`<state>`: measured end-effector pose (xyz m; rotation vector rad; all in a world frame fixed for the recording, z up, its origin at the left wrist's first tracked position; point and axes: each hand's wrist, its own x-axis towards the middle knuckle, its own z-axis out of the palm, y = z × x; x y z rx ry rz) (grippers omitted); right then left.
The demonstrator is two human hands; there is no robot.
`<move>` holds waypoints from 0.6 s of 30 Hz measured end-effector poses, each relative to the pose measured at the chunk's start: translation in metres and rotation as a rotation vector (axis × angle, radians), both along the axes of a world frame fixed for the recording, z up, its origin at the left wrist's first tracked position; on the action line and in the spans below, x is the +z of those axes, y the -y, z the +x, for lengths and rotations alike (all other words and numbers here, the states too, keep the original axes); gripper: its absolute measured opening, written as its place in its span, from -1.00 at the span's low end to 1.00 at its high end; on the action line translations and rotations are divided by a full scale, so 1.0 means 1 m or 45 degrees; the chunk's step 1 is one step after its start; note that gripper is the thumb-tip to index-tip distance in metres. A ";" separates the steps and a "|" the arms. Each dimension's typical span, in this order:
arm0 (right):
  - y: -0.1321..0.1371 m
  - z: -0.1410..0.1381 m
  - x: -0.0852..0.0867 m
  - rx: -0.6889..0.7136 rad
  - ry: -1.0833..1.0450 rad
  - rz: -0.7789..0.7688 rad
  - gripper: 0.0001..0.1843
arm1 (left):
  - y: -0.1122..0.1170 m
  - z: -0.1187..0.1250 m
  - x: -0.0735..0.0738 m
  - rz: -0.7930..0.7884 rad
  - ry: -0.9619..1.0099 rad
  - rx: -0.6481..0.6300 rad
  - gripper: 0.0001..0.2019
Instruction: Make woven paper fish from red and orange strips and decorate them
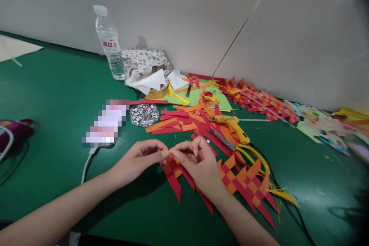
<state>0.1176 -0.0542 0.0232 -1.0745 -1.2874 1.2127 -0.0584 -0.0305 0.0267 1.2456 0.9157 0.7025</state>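
The fingers (159,157) of both hands are closed in a tight pinch, left hand (138,161) and right hand (203,169) nearly tip to tip at the upper end of a woven paper piece (172,168). A yellow bit (171,152) peeks out between them; which hand grips it, I can't tell. The red-and-orange piece hangs just below the fingertips, its pointed red strips fanned towards the person.

The writing I can read is on the water bottle (111,46): large red characters, 白水 clear enough, the one before them harder to make out. The phone (108,123) has its screen blurred, so nothing reads there.

The table (63,80) is a glossy dark green, pushed against a grey wall (184,15) with a slanting seam. Right of the hands lie a second woven piece (253,184), yellow-handled scissors (227,140) and a yellow glue gun (232,123), amid loose paper strips (181,117). A clear case of googly eyes (144,114) sits near the phone, and a patterned tissue holder (147,61) stands beside the bottle.

Both bare forearms come in low from either side, wrists bent inward, the right hand's other fingers curled.
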 end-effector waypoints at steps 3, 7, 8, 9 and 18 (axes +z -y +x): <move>0.001 0.000 0.000 0.023 -0.131 -0.066 -0.60 | -0.001 -0.001 -0.001 -0.079 -0.003 0.005 -0.80; 0.003 -0.003 -0.001 -0.021 -0.120 -0.047 -0.59 | -0.002 -0.001 -0.004 -0.139 0.011 0.014 -0.79; 0.004 -0.004 -0.001 -0.038 -0.109 -0.038 -0.58 | -0.002 -0.001 -0.004 -0.155 0.026 0.014 -0.79; 0.004 -0.005 -0.001 -0.054 -0.102 -0.026 -0.58 | -0.002 -0.001 -0.005 -0.170 0.040 0.011 -0.79; 0.006 -0.006 -0.002 -0.068 -0.079 0.077 -0.57 | -0.002 0.001 -0.005 -0.300 0.159 0.022 -0.81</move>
